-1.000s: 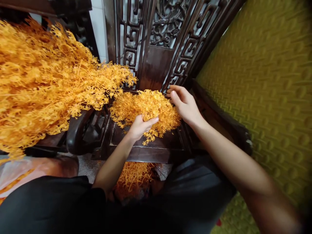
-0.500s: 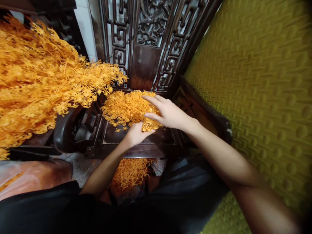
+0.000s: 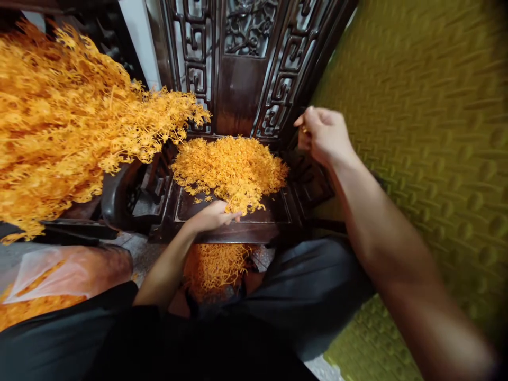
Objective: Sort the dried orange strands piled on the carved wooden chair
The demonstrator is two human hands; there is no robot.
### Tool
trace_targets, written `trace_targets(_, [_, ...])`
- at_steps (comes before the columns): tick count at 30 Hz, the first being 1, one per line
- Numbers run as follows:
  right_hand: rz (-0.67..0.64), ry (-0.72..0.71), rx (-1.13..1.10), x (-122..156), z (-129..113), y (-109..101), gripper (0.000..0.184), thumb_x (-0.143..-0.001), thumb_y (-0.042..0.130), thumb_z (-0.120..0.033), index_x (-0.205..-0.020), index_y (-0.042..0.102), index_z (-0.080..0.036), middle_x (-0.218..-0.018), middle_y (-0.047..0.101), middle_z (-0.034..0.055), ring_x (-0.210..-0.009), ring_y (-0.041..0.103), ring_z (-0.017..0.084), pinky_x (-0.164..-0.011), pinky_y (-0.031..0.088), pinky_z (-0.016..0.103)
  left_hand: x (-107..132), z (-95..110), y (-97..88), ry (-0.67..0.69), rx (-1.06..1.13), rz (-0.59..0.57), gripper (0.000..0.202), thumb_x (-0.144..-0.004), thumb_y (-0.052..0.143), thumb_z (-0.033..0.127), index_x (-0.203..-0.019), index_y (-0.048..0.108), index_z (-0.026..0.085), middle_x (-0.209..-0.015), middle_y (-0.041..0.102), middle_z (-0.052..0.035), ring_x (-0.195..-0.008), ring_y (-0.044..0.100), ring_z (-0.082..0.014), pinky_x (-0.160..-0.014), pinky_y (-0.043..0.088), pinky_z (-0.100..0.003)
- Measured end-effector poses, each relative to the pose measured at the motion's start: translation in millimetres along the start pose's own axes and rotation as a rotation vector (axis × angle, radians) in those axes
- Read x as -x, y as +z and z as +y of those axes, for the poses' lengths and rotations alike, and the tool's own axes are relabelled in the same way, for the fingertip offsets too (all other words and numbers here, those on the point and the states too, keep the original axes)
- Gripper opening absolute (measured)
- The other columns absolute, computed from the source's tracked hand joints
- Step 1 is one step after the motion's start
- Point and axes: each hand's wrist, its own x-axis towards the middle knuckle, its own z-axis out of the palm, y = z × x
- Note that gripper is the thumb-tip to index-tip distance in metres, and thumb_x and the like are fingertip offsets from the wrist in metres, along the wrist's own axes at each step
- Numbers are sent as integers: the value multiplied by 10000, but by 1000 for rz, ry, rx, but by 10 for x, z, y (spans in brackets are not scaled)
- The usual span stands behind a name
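My left hand (image 3: 212, 216) is closed at the front of the chair seat, its thumb and fingers pinching an orange plastic sprig (image 3: 243, 197) that spreads out over the seat. Behind that sprig lies a heap of small orange plastic flower pieces (image 3: 230, 159). Raised to the right of the heap, away from it, my right hand (image 3: 327, 132) is closed with its fingertips together. A tiny yellow speck shows at those fingers; what it is I cannot make out.
A large bundle of orange sprigs (image 3: 79, 121) fills the left side. The dark carved wooden chair (image 3: 242, 90) has an armrest (image 3: 115, 198). More orange stems (image 3: 218, 267) lie below the seat. A plastic bag (image 3: 75, 270) stands lower left; a yellow-green padded sheet (image 3: 428, 132) rises on the right.
My right hand has left the heap, moving up and right, and its spread fingers have closed. The left hand stays low at the seat's front with the sprig. The view has shifted slightly.
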Motion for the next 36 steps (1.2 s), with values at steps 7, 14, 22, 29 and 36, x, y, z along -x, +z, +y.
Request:
trace_targets(7, [-285, 54, -115, 367, -29, 532, 539, -979, 535, -667, -1143, 725, -189, -916, 715, 79, -782, 662, 201, -717, 541, 374, 40, 70, 75, 92, 129, 209, 396, -912, 627, 467, -627, 664, 196, -562, 525, 8, -560, 443, -120, -592, 374, -273])
trace_targets(14, [-554, -218, 89, 370, -136, 694, 586, -914, 555, -756, -928, 722, -194, -948, 734, 68, -879, 653, 211, -794, 497, 345, 89, 147, 77, 99, 86, 180, 380, -920, 606, 511, -781, 726, 178, -626, 561, 15, -615, 477, -125, -618, 404, -264])
trace_targets(22, [-208, 170, -40, 142, -194, 725, 431, -1019, 594, -409, -658, 538, -181, -494, 317, -61, -489, 259, 78, -520, 193, 292, 139, 91, -75, 53, 213, 136, 515, -939, 544, 642, -758, 599, 163, -514, 424, 73, -488, 354, -87, -527, 305, -246])
trace_targets(29, [-59, 402, -461, 37, 68, 508, 149, -950, 604, -297, -849, 588, -189, -544, 417, -48, -421, 294, 76, -442, 183, 248, 165, 59, -103, 7, 259, 130, 488, -925, 588, 612, -791, 650, 147, -544, 439, 65, -509, 375, -84, -529, 292, -239])
trace_targets(36, [-352, 432, -519, 242, 17, 818, 337, -910, 555, -467, -965, 676, -157, -773, 662, 99, -524, 479, 144, -424, 292, 264, 67, 79, -131, -11, 305, 150, 510, -886, 632, 643, -827, 664, 138, -558, 425, 65, -505, 349, -77, -504, 262, -232])
